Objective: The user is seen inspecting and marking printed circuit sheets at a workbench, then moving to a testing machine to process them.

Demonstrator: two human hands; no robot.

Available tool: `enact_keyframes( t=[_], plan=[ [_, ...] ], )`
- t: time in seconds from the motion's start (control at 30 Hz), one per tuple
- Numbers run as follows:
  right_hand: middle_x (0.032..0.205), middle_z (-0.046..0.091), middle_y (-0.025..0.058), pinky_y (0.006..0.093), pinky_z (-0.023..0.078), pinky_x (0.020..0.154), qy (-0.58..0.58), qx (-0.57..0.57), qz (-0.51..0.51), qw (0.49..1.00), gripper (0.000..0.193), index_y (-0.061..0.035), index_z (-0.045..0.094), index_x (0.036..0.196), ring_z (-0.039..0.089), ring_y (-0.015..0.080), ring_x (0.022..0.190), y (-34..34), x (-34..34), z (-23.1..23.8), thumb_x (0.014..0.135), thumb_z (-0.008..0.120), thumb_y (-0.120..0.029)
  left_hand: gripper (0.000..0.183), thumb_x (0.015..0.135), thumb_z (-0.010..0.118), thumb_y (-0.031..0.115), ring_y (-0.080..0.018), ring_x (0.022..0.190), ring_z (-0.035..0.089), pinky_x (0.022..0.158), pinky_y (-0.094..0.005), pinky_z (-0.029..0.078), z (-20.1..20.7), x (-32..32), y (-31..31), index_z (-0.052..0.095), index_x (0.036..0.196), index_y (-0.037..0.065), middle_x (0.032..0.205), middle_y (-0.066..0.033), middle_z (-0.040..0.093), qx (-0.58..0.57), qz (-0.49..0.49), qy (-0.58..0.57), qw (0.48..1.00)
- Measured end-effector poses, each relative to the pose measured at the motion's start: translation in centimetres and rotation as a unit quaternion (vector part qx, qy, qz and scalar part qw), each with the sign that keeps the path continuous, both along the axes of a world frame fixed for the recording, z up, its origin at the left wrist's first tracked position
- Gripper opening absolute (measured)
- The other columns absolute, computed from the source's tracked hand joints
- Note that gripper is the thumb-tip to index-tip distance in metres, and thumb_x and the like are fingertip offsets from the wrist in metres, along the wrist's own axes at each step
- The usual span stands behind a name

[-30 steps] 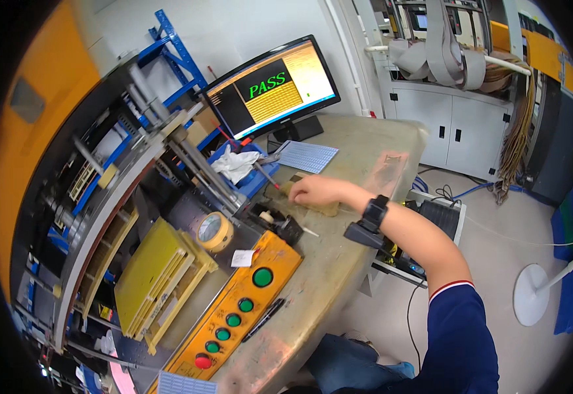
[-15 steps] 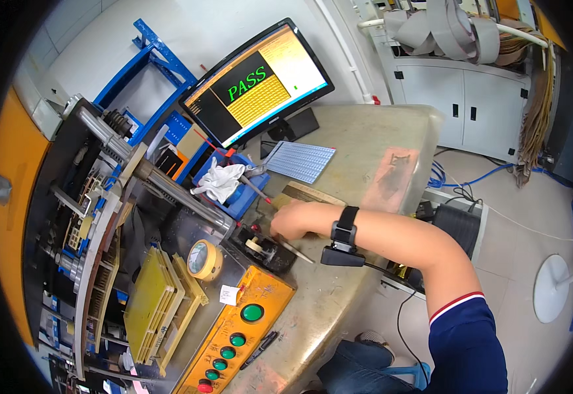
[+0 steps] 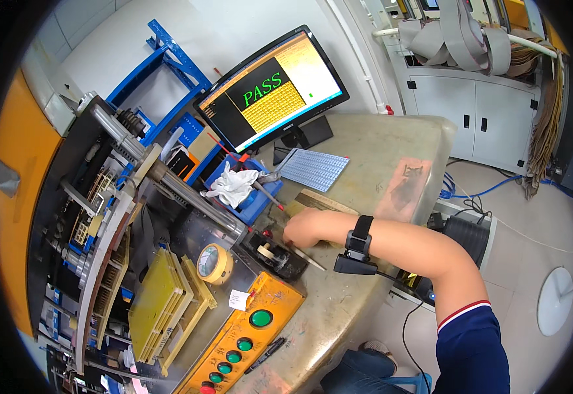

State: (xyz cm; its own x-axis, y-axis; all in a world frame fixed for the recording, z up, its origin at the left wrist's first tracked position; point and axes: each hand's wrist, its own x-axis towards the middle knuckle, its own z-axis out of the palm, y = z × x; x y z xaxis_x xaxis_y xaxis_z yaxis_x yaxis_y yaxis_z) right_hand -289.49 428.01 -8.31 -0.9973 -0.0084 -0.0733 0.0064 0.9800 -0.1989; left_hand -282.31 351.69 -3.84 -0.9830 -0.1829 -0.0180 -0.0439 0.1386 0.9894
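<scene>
My right hand (image 3: 305,228) reaches in from the right, low over the bench beside a black tape dispenser (image 3: 280,258). Its fingers are curled downward and closed, with the fingertips mostly hidden. A thin pale stick (image 3: 311,258) pokes out from just below the hand; whether the fingers grip it I cannot tell. Behind the hand lies a flat greenish board (image 3: 297,205) with a brownish strip (image 3: 326,201) along its edge, partly covered by my wrist. A black strap with a small box (image 3: 357,253) sits on that wrist. My left hand is out of view.
A monitor (image 3: 275,88) stands at the back, near a pale keyboard card (image 3: 315,169). White gloves (image 3: 232,186) lie in a blue bin (image 3: 250,209). At left are a tape roll (image 3: 215,264), yellow boards (image 3: 158,305), an orange button box (image 3: 250,328) and a press column (image 3: 194,200).
The whole view has shifted slightly, so everything appears a little further right and lower. My right hand stays beside the tape dispenser, its pose nearly the same.
</scene>
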Motion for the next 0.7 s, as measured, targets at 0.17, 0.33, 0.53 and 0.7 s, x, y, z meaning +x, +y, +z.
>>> enact_keyframes(
  t=[0.17,0.33,0.53,0.7],
  plan=[
    [0.107,0.067,0.011,0.0456,0.05,0.081,-0.013,0.01,-0.002,1.0,0.03,-0.0129,0.067,0.108,0.062,0.0322,0.102,0.0,-0.4,-0.6,0.083,0.052,-0.018,0.05,0.096,0.057,0.026,-0.0285,0.113,0.054,0.094,-0.0432,0.049,-0.3,-1.9,1.0,0.043,0.133,-0.005,0.125,-0.0167,0.055,-0.001,-0.018,0.002,1.0],
    [0.107,0.067,0.0113,0.0454,0.051,0.08,-0.012,0.013,0.002,1.0,0.029,-0.0127,0.068,0.108,0.063,0.0325,0.102,0.2,-0.2,0.1,0.083,0.052,-0.018,0.05,0.096,0.057,0.026,-0.0286,0.113,0.054,0.094,-0.0435,0.049,0.0,-2.5,1.7,0.043,0.133,-0.005,0.125,-0.0167,0.055,-0.008,-0.024,-0.001,1.0],
    [0.106,0.067,0.0123,0.0468,0.051,0.079,-0.008,-0.001,0.023,1.0,0.031,-0.0148,0.066,0.112,0.063,0.0334,0.1,0.5,0.2,-0.1,0.084,0.054,-0.021,0.051,0.095,0.057,0.026,-0.0287,0.113,0.054,0.094,-0.0438,0.049,0.0,-2.2,2.3,0.043,0.133,-0.005,0.125,-0.0168,0.055,-0.005,-0.021,0.003,1.0],
    [0.108,0.066,0.0128,0.0468,0.051,0.08,-0.021,0.023,0.026,0.999,0.035,-0.0171,0.063,0.118,0.062,0.0328,0.101,0.2,0.1,0.2,0.085,0.054,-0.022,0.051,0.095,0.057,0.026,-0.0287,0.113,0.054,0.093,-0.0441,0.049,-1.4,-2.0,1.9,0.042,0.133,-0.005,0.125,-0.0168,0.054,0.009,-0.018,-0.007,1.0]
  ],
)
